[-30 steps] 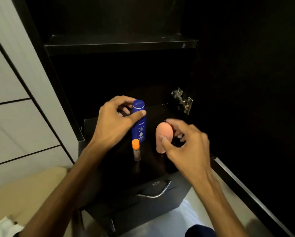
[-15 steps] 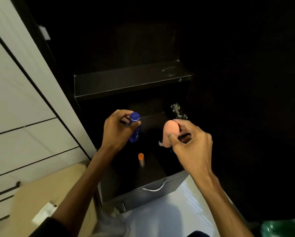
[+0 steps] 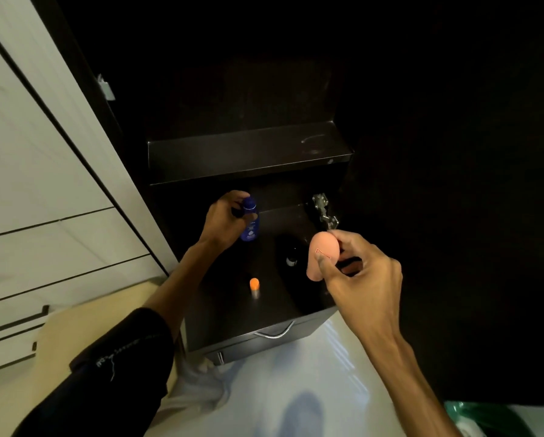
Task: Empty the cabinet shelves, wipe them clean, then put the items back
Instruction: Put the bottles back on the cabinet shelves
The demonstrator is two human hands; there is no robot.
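**Both items lifted off lower shelf**

Since a second back: blue lotion bottle [image 3: 249,223] and peach sponge case [image 3: 323,256] both raised clear of the lower shelf [image 3: 277,313], where they stood upright beside each other. Viewpoint pulled back and up too; upper shelf [image 3: 248,152] now seen from above, with the floor below.

Left hand [image 3: 225,220] wrapped round the bottle near its cap, fingers curled, bottle tipped slightly, held over the back left of the shelf. Right hand [image 3: 359,272] pinching the peach case between thumb and fingertips, held out in front of the hinge [image 3: 323,212] on the right side wall.

Left behind on the lower shelf: small orange-capped tube [image 3: 254,287], upright, near the front, apart from both hands. A dark rounded shape [image 3: 291,260] just behind it; too dim to identify.

Upper shelf bare apart from a faint smear near its right end. Drawer with a metal handle [image 3: 275,332] under the lower shelf. White cloth [image 3: 201,383] bunched on the floor by the cabinet foot.

Reading: emptying stage, mid-way. Two items in transit outward, at least one more to fetch before any wiping.
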